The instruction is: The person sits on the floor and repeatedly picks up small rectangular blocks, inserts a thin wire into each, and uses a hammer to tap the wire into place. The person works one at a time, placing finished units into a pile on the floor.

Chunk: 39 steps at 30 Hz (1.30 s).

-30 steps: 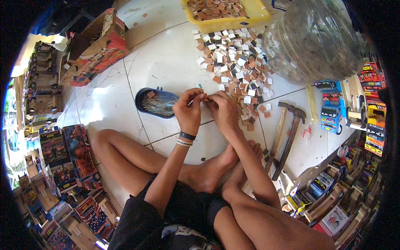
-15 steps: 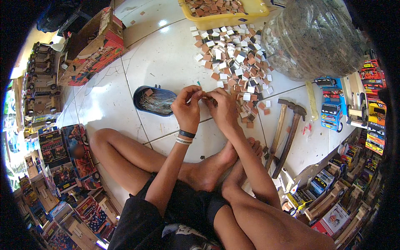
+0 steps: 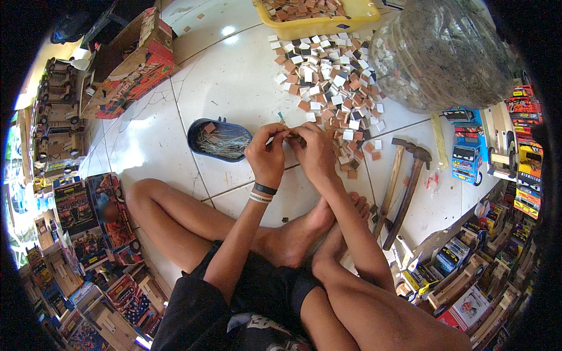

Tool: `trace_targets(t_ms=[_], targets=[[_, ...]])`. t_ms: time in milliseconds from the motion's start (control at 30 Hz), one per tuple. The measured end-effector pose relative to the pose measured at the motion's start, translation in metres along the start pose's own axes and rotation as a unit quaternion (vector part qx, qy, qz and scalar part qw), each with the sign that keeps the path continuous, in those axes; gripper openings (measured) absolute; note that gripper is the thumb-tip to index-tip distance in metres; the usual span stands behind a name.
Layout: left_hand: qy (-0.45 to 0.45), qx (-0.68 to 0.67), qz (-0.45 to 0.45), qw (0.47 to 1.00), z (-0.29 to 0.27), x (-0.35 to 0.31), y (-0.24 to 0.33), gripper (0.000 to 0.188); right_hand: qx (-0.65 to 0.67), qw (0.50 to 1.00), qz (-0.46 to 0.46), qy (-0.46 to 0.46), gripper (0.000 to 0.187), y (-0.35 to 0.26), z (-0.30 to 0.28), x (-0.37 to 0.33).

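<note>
I sit cross-legged on a white tiled floor. My left hand point(image 3: 266, 153) and my right hand point(image 3: 314, 151) meet in front of me, fingertips pinched together on a small wooden piece point(image 3: 291, 138) with a thin stick poking up from it. Just left of my hands stands a dark blue oval tray point(image 3: 199, 130) holding several thin sticks. Beyond my right hand spreads a pile of small square wooden tiles point(image 3: 333, 88), brown and white. What exactly sits between my fingers is mostly hidden.
Two hammers point(image 3: 404, 181) lie on the floor at my right. A yellow tub point(image 3: 328, 23) of tiles and a big clear bag point(image 3: 445, 52) stand at the back. Cardboard boxes point(image 3: 126, 70) sit back left. Toy trucks and printed boxes line both sides.
My hands stay pinched together on the small piece, with only slight finger movement. The view has shifted a little, so everything sits slightly lower in the picture.
</note>
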State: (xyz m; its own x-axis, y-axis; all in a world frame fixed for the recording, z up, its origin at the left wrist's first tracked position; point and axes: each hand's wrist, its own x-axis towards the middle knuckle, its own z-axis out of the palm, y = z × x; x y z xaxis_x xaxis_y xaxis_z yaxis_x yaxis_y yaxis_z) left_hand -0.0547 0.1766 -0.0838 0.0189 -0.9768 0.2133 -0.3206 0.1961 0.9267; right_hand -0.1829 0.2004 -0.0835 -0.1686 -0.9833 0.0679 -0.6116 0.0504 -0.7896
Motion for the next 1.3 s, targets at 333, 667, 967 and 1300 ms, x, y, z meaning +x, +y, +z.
trace_targets(t_ms=[333, 667, 967, 1300], targets=[[0.029, 0.009, 0.055, 0.998, 0.006, -0.003, -0.002, 0.020, 0.028, 0.997, 0.029, 0.072, 0.033, -0.013, -0.036, -0.021], [0.014, -0.008, 0.069, 0.997, 0.003, -0.004, -0.009, 0.021, -0.231, 0.923, 0.252, 0.178, 0.040, 0.074, -0.129, -0.154], [0.022, -0.028, 0.078, 0.996, 0.004, -0.005, -0.008, 0.023, 0.046, 0.952, 0.211, 0.216, 0.031, 0.009, -0.141, -0.136], [0.021, -0.018, 0.100, 0.995, 0.002, -0.004, -0.006, 0.018, -0.126, 0.989, 0.025, -0.075, 0.056, -0.066, -0.111, -0.102]])
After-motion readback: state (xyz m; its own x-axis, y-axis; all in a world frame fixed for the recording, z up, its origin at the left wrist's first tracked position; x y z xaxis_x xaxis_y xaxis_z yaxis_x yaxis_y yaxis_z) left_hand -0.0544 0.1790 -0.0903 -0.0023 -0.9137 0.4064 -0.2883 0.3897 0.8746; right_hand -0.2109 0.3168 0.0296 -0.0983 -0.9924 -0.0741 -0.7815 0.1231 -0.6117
